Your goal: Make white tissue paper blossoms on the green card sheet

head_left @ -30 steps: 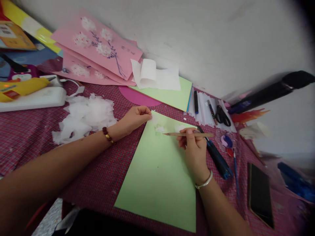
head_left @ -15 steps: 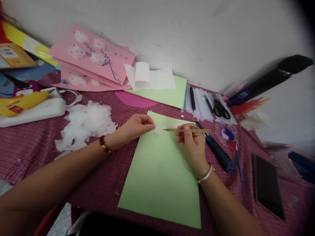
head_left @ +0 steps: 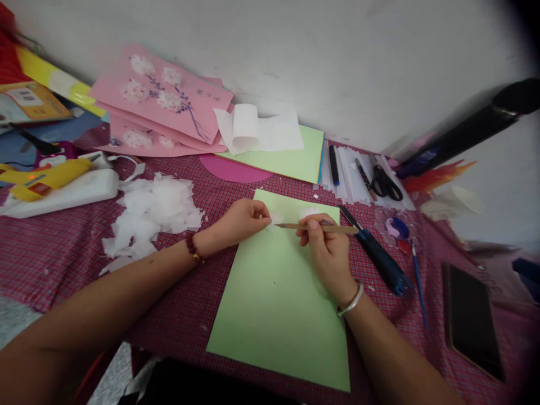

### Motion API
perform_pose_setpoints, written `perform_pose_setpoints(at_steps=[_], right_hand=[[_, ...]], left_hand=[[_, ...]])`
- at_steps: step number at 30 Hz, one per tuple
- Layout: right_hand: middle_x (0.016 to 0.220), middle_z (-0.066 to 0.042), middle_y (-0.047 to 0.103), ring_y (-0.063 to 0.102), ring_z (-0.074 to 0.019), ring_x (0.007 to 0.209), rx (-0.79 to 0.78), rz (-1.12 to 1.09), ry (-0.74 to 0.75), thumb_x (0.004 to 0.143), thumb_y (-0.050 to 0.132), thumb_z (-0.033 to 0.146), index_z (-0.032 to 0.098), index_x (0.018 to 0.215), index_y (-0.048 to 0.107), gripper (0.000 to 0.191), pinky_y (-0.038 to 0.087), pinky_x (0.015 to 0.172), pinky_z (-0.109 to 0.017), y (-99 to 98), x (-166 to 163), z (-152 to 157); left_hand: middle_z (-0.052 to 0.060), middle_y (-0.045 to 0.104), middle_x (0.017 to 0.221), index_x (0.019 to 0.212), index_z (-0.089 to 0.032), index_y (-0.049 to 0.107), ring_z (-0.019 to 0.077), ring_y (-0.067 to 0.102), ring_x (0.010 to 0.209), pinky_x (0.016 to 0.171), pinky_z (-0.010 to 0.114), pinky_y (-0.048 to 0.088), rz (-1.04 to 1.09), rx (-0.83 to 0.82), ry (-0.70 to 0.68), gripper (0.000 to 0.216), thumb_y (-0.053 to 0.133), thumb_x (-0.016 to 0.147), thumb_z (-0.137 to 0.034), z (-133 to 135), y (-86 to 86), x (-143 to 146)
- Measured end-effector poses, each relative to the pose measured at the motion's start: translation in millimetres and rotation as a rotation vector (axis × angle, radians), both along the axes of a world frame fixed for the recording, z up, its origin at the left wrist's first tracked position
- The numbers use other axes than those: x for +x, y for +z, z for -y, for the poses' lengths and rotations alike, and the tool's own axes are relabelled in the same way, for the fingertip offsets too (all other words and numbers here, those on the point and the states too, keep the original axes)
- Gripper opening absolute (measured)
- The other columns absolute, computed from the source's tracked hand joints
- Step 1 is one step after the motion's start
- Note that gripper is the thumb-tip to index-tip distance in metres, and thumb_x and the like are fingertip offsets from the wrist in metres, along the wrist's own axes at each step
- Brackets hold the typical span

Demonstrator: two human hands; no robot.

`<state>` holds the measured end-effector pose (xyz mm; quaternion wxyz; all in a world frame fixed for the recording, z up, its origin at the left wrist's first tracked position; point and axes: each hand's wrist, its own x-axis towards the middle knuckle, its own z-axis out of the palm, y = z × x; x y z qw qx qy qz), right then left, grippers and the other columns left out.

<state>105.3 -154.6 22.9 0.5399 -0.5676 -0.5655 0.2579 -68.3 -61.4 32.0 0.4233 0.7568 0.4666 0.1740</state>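
Fingertips (head_left: 265, 216) of the left hand (head_left: 242, 220) pinch a white tissue tuft (head_left: 277, 217) at the far edge of the green paper sheet (head_left: 278, 304). The right hand (head_left: 327, 256) grips a wooden stick (head_left: 337, 229) held level, its tip just beside the tuft.

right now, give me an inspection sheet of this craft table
surface: red checked cloth, green sheet lying flat on it
job's things: tissue piece at the sheet's far edge; wooden stick pointing at it
clutter: tissue scraps, pink flower cards, scissors, glue gun, phone
hands: left hand pinches the tissue piece; right hand grips the wooden stick
cables: white cord-like loop by the glue gun, ends unclear
surroundings: white wall along the far edge
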Motion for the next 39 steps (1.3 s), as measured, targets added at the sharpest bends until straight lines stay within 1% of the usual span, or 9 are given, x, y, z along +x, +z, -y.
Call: perform_pose_setpoints(at_steps=[7, 12, 18, 21, 26, 31, 35, 37, 39], right_hand=[[0.077, -0.001, 0.060, 0.059, -0.0152, 0.069, 0.012, 0.181, 0.038, 0.096, 0.045, 0.034, 0.022, 0.087, 0.060, 0.021, 0.046, 0.061, -0.029, -4.7, 0.6, -2.8], [0.079, -0.001, 0.062, 0.060, -0.0157, 0.071, 0.011, 0.295, 0.060, 0.096, 0.045, 0.032, 0.023, 0.092, 0.060, 0.018, 0.045, 0.063, -0.029, -4.9, 0.8, -3.5], [0.079, -0.002, 0.062, 0.058, -0.0155, 0.070, -0.008, 0.363, 0.081, 0.096, 0.044, 0.033, 0.022, 0.088, 0.060, 0.021, 0.044, 0.062, -0.028, -5.5, -2.1, -8.5], [0.075, -0.002, 0.060, 0.058, -0.0146, 0.066, -0.006, 0.268, 0.044, 0.096, 0.044, 0.036, 0.021, 0.084, 0.060, 0.025, 0.044, 0.059, -0.028, -0.3, -3.1, -8.6], [0.065, 0.000, 0.060, 0.054, -0.0115, 0.052, -0.001, -0.078, -0.136, 0.094, 0.046, 0.043, 0.019, 0.082, 0.061, 0.031, 0.039, 0.046, -0.024, 4.4, 4.5, -5.3], [0.060, 0.000, 0.059, 0.050, -0.0108, 0.049, -0.122, -0.333, -0.094, 0.089, 0.056, 0.046, 0.020, 0.082, 0.063, 0.028, 0.035, 0.043, -0.023, -3.4, 7.6, -0.1], [0.060, -0.005, 0.058, 0.051, -0.0135, 0.048, -0.281, -0.493, -0.046, 0.077, 0.067, 0.049, 0.023, 0.074, 0.067, 0.027, 0.036, 0.041, -0.027, -5.8, 4.4, -1.2], [0.058, -0.008, 0.057, 0.052, -0.0149, 0.049, -0.342, -0.504, -0.017, 0.072, 0.071, 0.051, 0.023, 0.069, 0.069, 0.028, 0.036, 0.041, -0.030, -7.3, 4.4, -3.5], [0.057, -0.010, 0.057, 0.053, -0.0156, 0.049, -0.371, -0.485, -0.012, 0.069, 0.072, 0.054, 0.024, 0.068, 0.070, 0.030, 0.036, 0.042, -0.032, -10.1, 5.7, -5.4]], left_hand=[[-0.006, 0.041, 0.053, 0.075, -0.015, 0.059, 0.0066, 0.034, 0.047, 0.045, 0.020, 0.021, 0.122, -0.051, 0.061, 0.016, 0.063, 0.074, -0.030, -1.2, -1.1, 1.0], [-0.006, 0.042, 0.056, 0.075, -0.017, 0.049, 0.0059, 0.033, 0.047, 0.046, 0.020, 0.024, 0.367, -0.206, 0.180, 0.014, 0.054, 0.081, -0.028, -6.4, -3.1, -3.2], [-0.009, 0.029, 0.049, 0.077, -0.019, 0.048, 0.0050, 0.021, 0.039, 0.041, 0.022, 0.013, 0.465, -0.408, 0.237, 0.008, 0.050, 0.084, -0.023, -8.5, -1.1, -6.4], [-0.009, 0.030, 0.049, 0.080, -0.019, 0.049, 0.0040, 0.020, 0.037, 0.040, 0.022, 0.011, 0.513, -0.480, 0.242, 0.006, 0.051, 0.085, -0.021, -9.0, -0.4, -7.5], [-0.008, 0.031, 0.049, 0.074, -0.019, 0.048, 0.0035, 0.018, 0.036, 0.040, 0.023, 0.008, 0.621, -0.573, 0.231, 0.014, 0.049, 0.087, -0.021, -18.5, 4.1, -13.5], [-0.006, 0.022, 0.049, 0.060, -0.019, 0.035, 0.0037, 0.017, 0.039, 0.042, 0.023, 0.011, 0.670, -0.316, 0.249, 0.040, 0.040, 0.095, -0.037, -35.7, 44.0, -47.6], [-0.005, 0.021, 0.051, 0.056, -0.019, 0.028, 0.0032, 0.018, 0.044, 0.046, 0.022, 0.016, 0.433, -0.112, 0.344, 0.050, 0.038, 0.095, -0.050, -33.2, 81.9, -95.7], [-0.005, 0.025, 0.050, 0.055, -0.019, 0.030, 0.0040, 0.020, 0.044, 0.046, 0.023, 0.016, 0.272, -0.045, 0.316, 0.049, 0.041, 0.094, -0.046, -22.5, 88.8, -119.4], [-0.004, 0.032, 0.051, 0.057, -0.017, 0.039, 0.0050, 0.024, 0.044, 0.045, 0.023, 0.018, 0.096, 0.003, 0.271, 0.041, 0.047, 0.091, -0.040, -8.3, 84.0, -139.5]])
